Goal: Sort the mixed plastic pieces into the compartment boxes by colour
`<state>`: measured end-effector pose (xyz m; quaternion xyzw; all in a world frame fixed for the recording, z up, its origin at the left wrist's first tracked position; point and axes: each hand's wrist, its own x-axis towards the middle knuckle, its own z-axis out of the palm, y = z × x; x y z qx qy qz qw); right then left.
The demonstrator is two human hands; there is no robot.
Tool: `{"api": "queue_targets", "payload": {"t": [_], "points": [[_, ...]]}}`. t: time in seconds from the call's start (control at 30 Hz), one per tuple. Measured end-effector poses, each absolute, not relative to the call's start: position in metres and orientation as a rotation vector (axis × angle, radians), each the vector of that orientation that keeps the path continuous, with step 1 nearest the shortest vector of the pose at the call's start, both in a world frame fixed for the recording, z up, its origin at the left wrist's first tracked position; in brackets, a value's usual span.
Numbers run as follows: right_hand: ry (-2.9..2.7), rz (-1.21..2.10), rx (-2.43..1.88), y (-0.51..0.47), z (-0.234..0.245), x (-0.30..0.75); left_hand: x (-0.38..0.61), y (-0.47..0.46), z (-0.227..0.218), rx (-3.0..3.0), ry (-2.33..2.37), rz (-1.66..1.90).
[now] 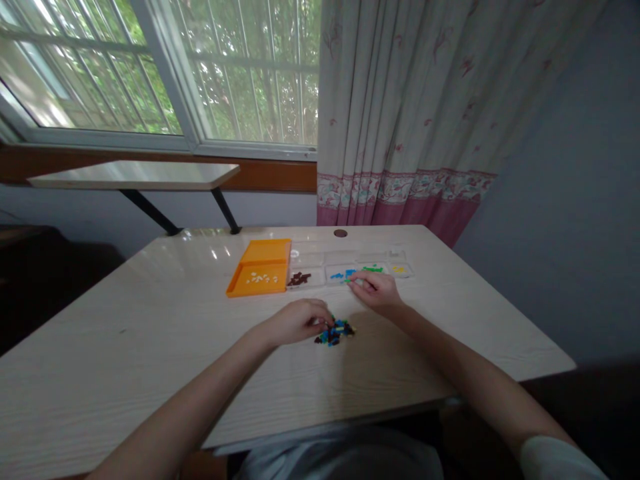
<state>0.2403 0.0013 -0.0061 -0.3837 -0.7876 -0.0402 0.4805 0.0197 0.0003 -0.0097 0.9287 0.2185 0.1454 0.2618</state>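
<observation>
A small mixed pile of blue, dark brown, green and yellow building bricks [336, 332] lies on the table. My left hand [304, 321] is at the pile's left edge with its fingers curled together; whatever they pinch is too small to make out. Farther back, my right hand [376, 291] pinches a small green brick [348, 281] between thumb and fingertips. It is over the front of a clear compartment tray [320, 281]. Inside the tray, dark brown bricks [299, 279], blue bricks [339, 275], green bricks [373, 269] and yellow bricks [399, 269] sit in separate compartments.
An orange two-part box [265, 251] with white pieces [262, 277] in its front part adjoins the tray's left side. A raised shelf [135, 175] on black legs stands at the back left. A round brown disc [341, 233] is at the table's [170, 347] back edge.
</observation>
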Motion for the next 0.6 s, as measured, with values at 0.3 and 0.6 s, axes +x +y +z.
{"api": "queue_targets", "payload": {"t": [0.3,0.6], "points": [[-1.892,-0.076,-0.94,0.0,-0.006,0.241,0.019,0.0,-0.009,2.53,0.598,0.386],[-1.943,0.064,-1.344,0.026,-0.002,0.275,0.02,0.002,-0.013,2.502,0.723,0.487]]}}
